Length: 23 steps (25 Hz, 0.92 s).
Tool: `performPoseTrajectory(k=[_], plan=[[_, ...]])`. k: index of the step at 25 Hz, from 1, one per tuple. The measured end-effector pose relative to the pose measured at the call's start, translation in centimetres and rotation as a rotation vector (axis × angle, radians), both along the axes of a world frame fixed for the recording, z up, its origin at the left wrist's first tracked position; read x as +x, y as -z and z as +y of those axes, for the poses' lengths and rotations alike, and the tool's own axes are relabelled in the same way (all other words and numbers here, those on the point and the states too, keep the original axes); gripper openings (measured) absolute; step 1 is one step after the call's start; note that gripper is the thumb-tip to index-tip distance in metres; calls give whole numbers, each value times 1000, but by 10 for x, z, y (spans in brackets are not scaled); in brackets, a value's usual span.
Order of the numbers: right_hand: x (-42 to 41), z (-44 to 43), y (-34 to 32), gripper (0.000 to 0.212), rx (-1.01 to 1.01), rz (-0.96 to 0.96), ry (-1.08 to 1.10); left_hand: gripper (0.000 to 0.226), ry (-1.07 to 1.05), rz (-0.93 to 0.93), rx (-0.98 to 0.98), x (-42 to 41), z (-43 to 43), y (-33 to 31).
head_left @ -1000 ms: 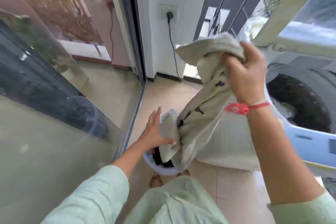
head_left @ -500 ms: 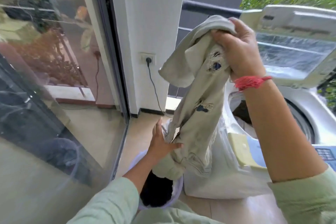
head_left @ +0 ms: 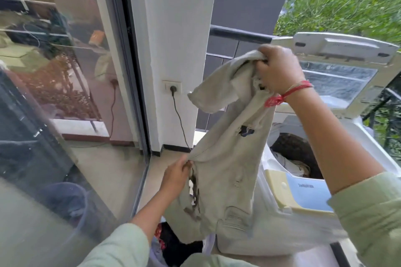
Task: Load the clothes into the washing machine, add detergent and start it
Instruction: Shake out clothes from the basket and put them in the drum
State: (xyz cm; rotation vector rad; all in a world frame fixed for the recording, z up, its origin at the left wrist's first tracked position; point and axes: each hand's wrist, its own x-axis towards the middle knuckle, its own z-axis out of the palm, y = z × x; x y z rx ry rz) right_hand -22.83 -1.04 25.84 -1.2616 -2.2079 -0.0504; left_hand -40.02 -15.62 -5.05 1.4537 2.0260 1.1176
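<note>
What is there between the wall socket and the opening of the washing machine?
In the head view, the beige garment, held up by both hands, hangs between the wall socket and the washing machine's opening.

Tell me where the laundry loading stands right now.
Done: the washer lid is up and some clothes lie in the drum. In hand: the right hand holds a beige garment up by its top and the left hand pinches its side. Left: dark clothes in the basket, detergent, starting.
</note>
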Motion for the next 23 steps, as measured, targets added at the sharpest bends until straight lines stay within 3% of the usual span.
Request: performPoseTrajectory(k=[3,8,11,13,16,20,23], plan=[[-6,4,27,26,-37,-192,46,36,-97,322,109,-19,-8,-26],[4,15,50,28,-131,-29,7,39,-121,464,224,-60,-11,-93],[21,17,31,26,-26,277,47,43,-85,405,306,-70,-5,-139],[39,10,24,30,259,512,8,43,-50,333,408,-67,4,-169],[67,4,26,35,529,526,-8,48,59,238,574,-42,27,-210],[123,18,8,32,591,613,156,64,183,205,646,15,64,-248],[181,26,-4,29,671,690,267,63,260,199,652,69,93,-253]])
